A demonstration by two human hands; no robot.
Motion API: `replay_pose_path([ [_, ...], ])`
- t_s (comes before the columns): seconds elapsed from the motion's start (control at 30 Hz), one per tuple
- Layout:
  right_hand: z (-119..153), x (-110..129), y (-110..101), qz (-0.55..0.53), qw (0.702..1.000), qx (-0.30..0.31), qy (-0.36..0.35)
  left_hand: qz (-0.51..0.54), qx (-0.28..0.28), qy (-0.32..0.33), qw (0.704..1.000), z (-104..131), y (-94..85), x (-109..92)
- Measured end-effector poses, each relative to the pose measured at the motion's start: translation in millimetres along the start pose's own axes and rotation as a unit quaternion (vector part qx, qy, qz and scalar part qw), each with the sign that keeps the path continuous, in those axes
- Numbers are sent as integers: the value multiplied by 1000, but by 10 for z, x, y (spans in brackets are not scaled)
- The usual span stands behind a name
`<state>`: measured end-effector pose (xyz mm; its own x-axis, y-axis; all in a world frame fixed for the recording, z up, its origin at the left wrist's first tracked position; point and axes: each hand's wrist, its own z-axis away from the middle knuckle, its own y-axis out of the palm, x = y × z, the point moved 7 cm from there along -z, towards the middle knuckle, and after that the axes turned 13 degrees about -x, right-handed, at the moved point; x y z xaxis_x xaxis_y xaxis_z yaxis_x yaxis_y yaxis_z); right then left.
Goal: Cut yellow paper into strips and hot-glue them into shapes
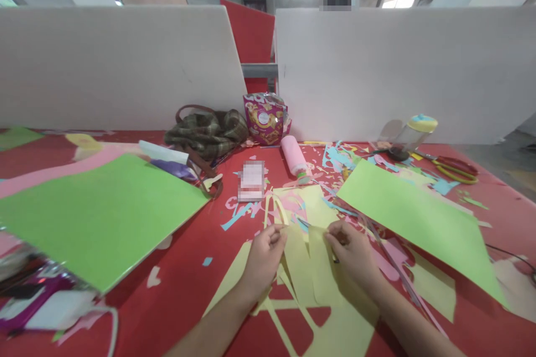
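My left hand point(264, 256) is closed in a pinch on the upper left part of a pale yellow paper piece point(298, 262). Beside it, my right hand point(349, 248) pinches the top of another yellow paper piece point(320, 268). The two pieces hang side by side and narrowly overlap lower down. Under them lie yellow sheets with cut-out openings point(343, 323). A thin, dark-tipped tool shows partly behind the papers, its rest hidden.
Large green sheets lie left point(109, 217) and right point(419, 223) on the red table point(184, 290). Pink bottle point(293, 156), snack bag point(264, 120), plaid bag point(209, 131), scissors point(456, 170) and a clear jar point(412, 136) stand or lie farther back among scraps.
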<state>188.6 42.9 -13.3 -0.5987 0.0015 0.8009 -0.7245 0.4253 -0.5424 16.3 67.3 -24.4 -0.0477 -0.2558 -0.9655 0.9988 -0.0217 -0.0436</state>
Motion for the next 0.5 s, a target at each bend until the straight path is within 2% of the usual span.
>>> replay_pose_path([
  [0.1,-62,-47,-96,47,998,-46,-11,-7,-20,7,1000,-30,-64,-44],
  [0.2,-42,48,-160,70,992,-87,-64,-7,1,7,1000,-2,-36,-60],
  [0.27,24,161,-118,49,991,-60,-109,-1,39,1,999,51,37,-51],
  [0.37,144,283,-25,-2,991,2,-135,12,100,-22,995,148,165,-12],
  [0.5,227,371,31,-34,986,33,-161,20,134,-44,990,224,255,24],
])
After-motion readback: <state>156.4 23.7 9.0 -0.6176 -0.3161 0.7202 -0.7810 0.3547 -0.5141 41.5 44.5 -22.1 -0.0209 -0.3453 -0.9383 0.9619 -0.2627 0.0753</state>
